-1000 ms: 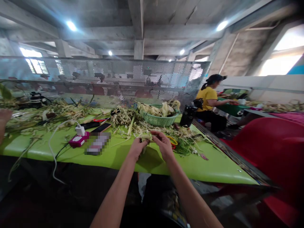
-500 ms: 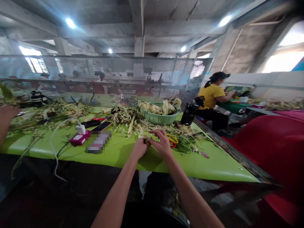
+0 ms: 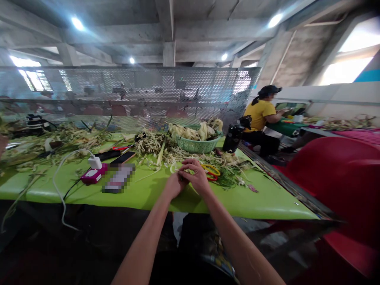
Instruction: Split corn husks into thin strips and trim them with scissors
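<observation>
Just above the front of the green-covered table point(image 3: 252, 202), my left hand point(image 3: 174, 185) and my right hand point(image 3: 195, 177) meet at the fingertips. The fingers of my left hand are closed and pinch something small that my fingers mostly hide. My right hand reaches over it from the right, thumb and fingers pressed together at the same spot. Beside my right hand lie yellow and red looped handles point(image 3: 213, 172), apparently of scissors. Green plant scraps point(image 3: 228, 178) lie just right of them.
Behind my hands stands a green plastic basket point(image 3: 198, 146) of pale husks. Left lie a blurred-out phone point(image 3: 118, 179), a dark phone point(image 3: 122, 158) and a purple power socket point(image 3: 94, 174) with a white cable. A black bottle point(image 3: 233, 138) stands right; a co-worker point(image 3: 264, 114) sits beyond.
My right hand's fingers have drawn in closer over my left hand. The camera view has shifted slightly, and the other person's hand at the left edge has mostly left the picture.
</observation>
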The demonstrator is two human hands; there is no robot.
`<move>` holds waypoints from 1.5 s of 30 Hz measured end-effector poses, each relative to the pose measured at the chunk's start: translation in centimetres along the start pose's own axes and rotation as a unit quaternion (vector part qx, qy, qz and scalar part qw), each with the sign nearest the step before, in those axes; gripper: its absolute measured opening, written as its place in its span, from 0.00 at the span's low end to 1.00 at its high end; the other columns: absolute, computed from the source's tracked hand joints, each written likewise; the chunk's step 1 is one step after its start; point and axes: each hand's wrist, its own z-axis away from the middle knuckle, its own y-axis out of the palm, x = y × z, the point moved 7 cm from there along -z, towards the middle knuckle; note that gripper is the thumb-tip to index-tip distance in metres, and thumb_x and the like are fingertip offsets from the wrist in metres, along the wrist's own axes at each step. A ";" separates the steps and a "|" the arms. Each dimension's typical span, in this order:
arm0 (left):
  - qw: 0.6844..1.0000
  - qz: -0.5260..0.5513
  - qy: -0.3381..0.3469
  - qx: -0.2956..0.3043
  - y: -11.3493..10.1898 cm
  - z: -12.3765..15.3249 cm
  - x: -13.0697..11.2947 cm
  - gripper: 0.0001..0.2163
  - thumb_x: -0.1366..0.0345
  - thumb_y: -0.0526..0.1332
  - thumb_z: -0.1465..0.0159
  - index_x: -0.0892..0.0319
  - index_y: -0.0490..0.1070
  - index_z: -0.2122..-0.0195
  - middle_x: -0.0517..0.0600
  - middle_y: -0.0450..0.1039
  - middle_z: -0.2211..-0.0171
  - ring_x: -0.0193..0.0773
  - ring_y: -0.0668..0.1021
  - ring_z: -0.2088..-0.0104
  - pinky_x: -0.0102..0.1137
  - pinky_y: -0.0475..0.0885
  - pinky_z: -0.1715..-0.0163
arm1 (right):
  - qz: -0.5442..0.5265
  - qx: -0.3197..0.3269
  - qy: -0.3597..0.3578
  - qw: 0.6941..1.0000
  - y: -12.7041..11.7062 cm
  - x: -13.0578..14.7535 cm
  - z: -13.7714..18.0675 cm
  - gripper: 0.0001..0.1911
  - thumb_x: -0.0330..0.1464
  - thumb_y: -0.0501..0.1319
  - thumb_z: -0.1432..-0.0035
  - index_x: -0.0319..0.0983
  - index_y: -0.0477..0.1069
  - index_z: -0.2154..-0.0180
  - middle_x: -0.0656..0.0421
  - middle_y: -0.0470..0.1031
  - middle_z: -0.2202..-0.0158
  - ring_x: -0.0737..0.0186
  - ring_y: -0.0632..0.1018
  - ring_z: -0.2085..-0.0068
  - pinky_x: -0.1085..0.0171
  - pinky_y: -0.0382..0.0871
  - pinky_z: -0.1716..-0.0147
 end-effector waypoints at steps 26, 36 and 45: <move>0.997 0.068 0.014 0.018 -0.6 0.3 -1.3 0.14 0.52 0.62 0.43 0.60 0.70 0.74 0.48 0.69 0.74 0.34 0.69 0.70 0.28 0.65 0.68 | -0.199 -0.146 0.165 0.955 -2.1 -3.5 0.4 0.12 0.42 0.64 0.49 0.41 0.69 0.71 0.62 0.68 0.73 0.65 0.68 0.72 0.65 0.62 0.69; 0.958 0.260 -0.090 -0.078 -1.8 0.5 -0.3 0.19 0.53 0.69 0.53 0.61 0.71 0.67 0.43 0.69 0.77 0.27 0.68 0.80 0.24 0.64 0.78 | -0.098 -0.030 0.144 0.984 -0.5 -3.7 0.2 0.12 0.41 0.65 0.50 0.40 0.72 0.70 0.61 0.72 0.73 0.62 0.71 0.70 0.63 0.65 0.67; 0.960 0.267 -0.087 -0.015 -1.0 0.6 -0.6 0.17 0.55 0.71 0.54 0.61 0.68 0.72 0.41 0.64 0.82 0.25 0.65 0.82 0.24 0.61 0.79 | -0.149 -0.130 0.143 0.970 -1.9 -4.0 0.3 0.12 0.39 0.65 0.52 0.40 0.72 0.65 0.60 0.72 0.70 0.63 0.71 0.69 0.63 0.65 0.66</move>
